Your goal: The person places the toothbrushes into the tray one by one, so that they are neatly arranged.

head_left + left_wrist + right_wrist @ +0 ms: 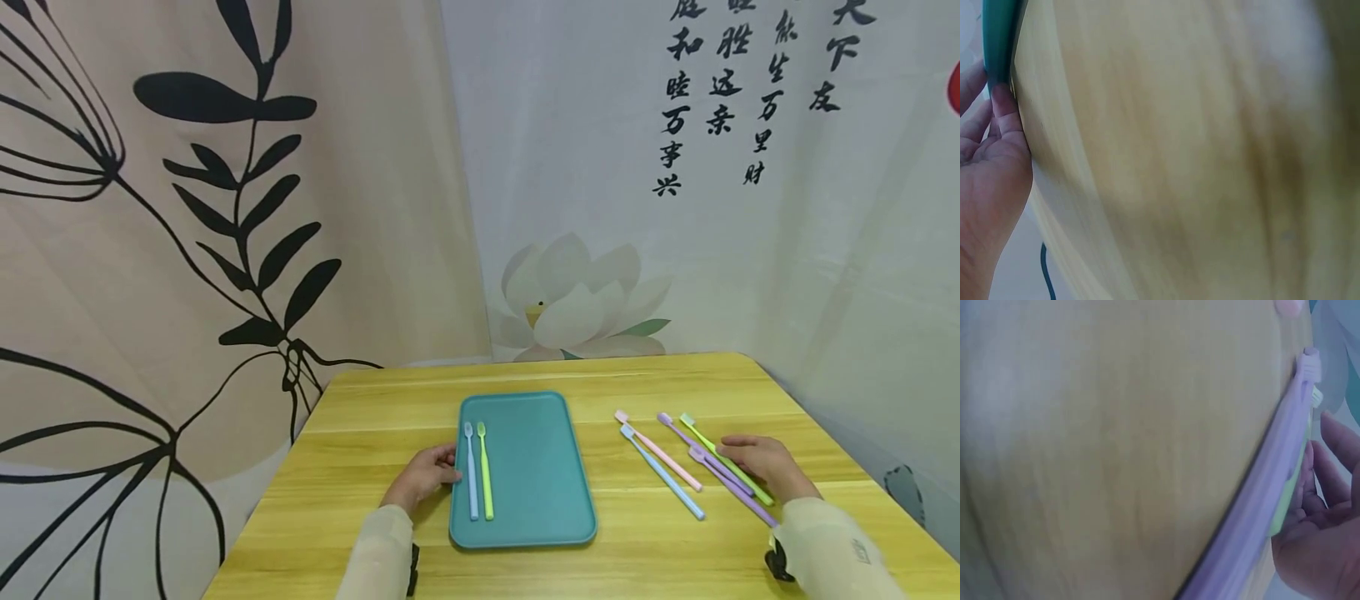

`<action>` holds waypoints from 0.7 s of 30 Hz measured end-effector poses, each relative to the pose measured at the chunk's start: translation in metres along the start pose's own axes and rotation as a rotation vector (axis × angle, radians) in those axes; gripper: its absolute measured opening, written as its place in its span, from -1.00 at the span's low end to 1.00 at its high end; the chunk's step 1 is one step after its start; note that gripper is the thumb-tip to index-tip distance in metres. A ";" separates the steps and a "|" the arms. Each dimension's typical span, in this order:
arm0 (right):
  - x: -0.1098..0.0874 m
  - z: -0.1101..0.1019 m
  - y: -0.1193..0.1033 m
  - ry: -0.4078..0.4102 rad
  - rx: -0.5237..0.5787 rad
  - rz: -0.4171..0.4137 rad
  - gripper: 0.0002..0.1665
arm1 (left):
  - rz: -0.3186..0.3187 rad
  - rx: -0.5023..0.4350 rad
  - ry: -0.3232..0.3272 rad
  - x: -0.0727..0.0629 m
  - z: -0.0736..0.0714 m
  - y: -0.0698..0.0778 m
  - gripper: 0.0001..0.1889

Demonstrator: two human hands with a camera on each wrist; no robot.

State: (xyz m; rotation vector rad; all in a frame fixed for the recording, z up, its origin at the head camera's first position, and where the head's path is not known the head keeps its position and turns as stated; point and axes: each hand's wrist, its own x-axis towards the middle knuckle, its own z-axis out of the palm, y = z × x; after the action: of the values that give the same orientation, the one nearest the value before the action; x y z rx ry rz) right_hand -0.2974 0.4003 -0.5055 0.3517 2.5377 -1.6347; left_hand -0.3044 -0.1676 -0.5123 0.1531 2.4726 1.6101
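A teal tray point(528, 467) lies on the table, bearing a light blue toothbrush point(472, 479) and a yellow-green toothbrush point(486, 479) side by side. My left hand point(423, 477) holds the tray's left rim between thumb and fingers; the left wrist view shows the fingertips point(1004, 100) against the tray's edge. On the right, my right hand point(768, 465) lies beside a green toothbrush point(731, 461), its fingers loosely bent and gripping nothing. Two purple toothbrushes point(738, 490) lie by that green one, partly overlapping. One purple toothbrush point(1266, 469) looms large in the right wrist view.
A pink toothbrush point(667, 459) and a blue toothbrush point(663, 473) lie on the wooden table point(390, 417) between the tray and the purple pair. Behind the table hangs a printed cloth point(390, 208) with plants and writing.
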 end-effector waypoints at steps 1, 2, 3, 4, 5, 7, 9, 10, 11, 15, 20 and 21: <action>0.000 0.000 0.000 -0.001 -0.002 0.005 -0.27 | 0.001 0.000 0.001 0.000 0.000 0.000 -0.37; -0.001 0.000 0.000 -0.007 -0.011 0.002 -0.27 | 0.001 -0.003 0.000 0.000 0.000 0.000 -0.37; -0.002 0.001 0.000 -0.013 -0.016 -0.002 -0.27 | -0.001 -0.004 0.001 0.000 0.000 0.000 -0.37; -0.003 0.001 0.000 -0.016 -0.021 -0.004 -0.27 | -0.002 -0.006 0.001 0.000 0.000 0.001 -0.37; -0.004 0.001 -0.001 -0.016 -0.028 -0.008 -0.28 | -0.003 -0.010 0.001 0.000 0.000 0.001 -0.38; -0.007 0.002 -0.002 -0.015 -0.055 -0.019 -0.30 | -0.006 -0.015 0.001 -0.001 0.001 0.001 -0.38; -0.008 0.002 -0.002 -0.009 -0.086 -0.031 -0.30 | -0.009 -0.018 0.003 -0.001 0.001 0.001 -0.38; -0.008 0.002 -0.001 -0.005 -0.099 -0.035 -0.31 | -0.010 -0.018 0.003 -0.001 0.001 0.001 -0.38; -0.008 0.002 0.000 -0.001 -0.116 -0.040 -0.31 | -0.014 -0.018 0.004 -0.001 0.001 0.001 -0.38; -0.006 0.003 0.003 0.024 -0.206 -0.083 -0.34 | -0.022 -0.019 0.007 -0.001 0.002 0.001 -0.37; -0.007 0.007 0.001 0.046 -0.277 -0.116 -0.38 | -0.027 -0.014 0.009 -0.002 0.001 0.001 -0.37; -0.007 0.007 0.000 0.047 -0.279 -0.114 -0.38 | -0.022 -0.009 0.008 -0.002 0.001 0.001 -0.37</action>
State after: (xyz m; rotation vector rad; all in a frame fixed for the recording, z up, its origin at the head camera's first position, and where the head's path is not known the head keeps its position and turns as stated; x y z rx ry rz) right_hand -0.2906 0.3928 -0.5066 0.2252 2.8181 -1.2912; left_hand -0.3024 -0.1668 -0.5111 0.1179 2.4638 1.6156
